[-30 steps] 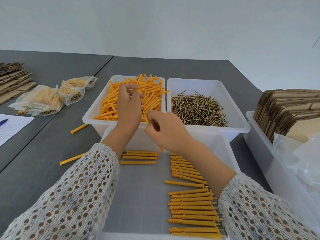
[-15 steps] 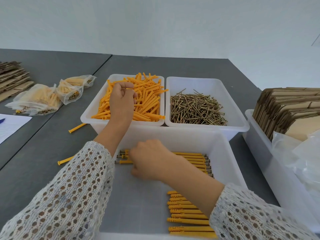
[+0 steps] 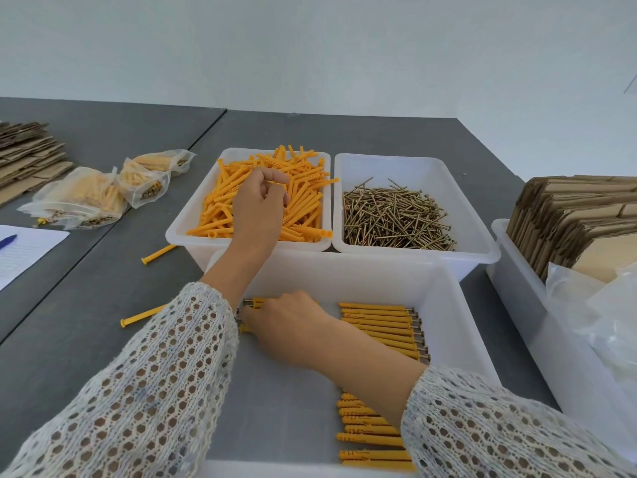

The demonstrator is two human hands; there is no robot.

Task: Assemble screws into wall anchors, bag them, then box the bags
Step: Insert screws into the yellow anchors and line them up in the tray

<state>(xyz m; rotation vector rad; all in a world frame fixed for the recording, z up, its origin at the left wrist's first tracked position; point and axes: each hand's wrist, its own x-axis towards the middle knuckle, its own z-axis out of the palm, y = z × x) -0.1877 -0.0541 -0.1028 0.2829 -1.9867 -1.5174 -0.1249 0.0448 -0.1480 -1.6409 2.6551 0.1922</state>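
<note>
Reaching with my left hand [image 3: 256, 205] into the far-left bin [image 3: 182, 232], I curl my fingers down among the loose orange wall anchors [image 3: 303, 201]; whether one is actually pinched I cannot tell. My right hand [image 3: 286, 326] lies low in the near bin [image 3: 444, 281], its fingers hidden over a small group of assembled anchors [image 3: 253, 301] at the left wall, so its grip I cannot tell either. I count four white bins: anchors, brass screws [image 3: 393, 215], the near one with two more rows of assembled anchors [image 3: 382, 327], and one at right holding flat cardboard boxes [image 3: 568, 215] and clear plastic [image 3: 606, 305]. Three filled bags [image 3: 103, 191] sit to the left, and two stray anchors [image 3: 158, 253] lie on the grey table [image 3: 103, 288]. A second grey tabletop joins on the left with more flat cardboard [image 3: 27, 153], a sheet of paper [image 3: 24, 250] and a blue pen [image 3: 7, 241]. A plain pale wall stands behind
</note>
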